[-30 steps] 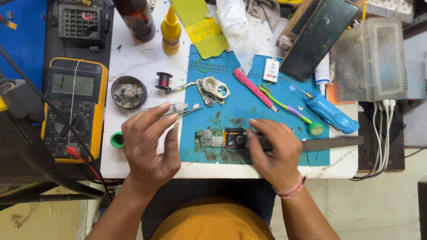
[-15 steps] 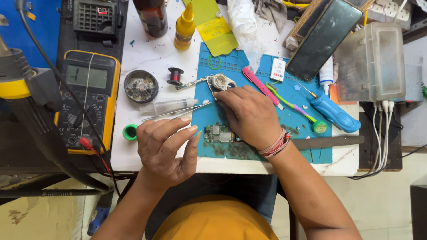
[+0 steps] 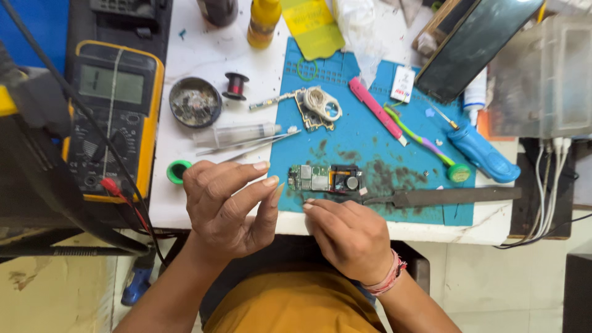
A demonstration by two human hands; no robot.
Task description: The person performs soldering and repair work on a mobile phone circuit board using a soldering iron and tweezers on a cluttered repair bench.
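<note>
A yellow-cased multimeter [image 3: 111, 120] lies at nine o'clock on the desk [image 3: 203, 52]; its screen [image 3: 115, 84] is a grey-green rectangle near the meter's top edge, blank as far as can be seen. At twelve o'clock, a yellow card label [image 3: 313, 24] with rounded corners lies tilted across the blue mat's [image 3: 370, 160] upper edge. At about one o'clock, a small white tag [image 3: 403, 84] with a red patch rests on the mat, just right of a pink tool. Farther toward two o'clock, a large dark glass screen panel [image 3: 475, 46], rectangular and glossy, lies slanted over the mat's corner.
</note>
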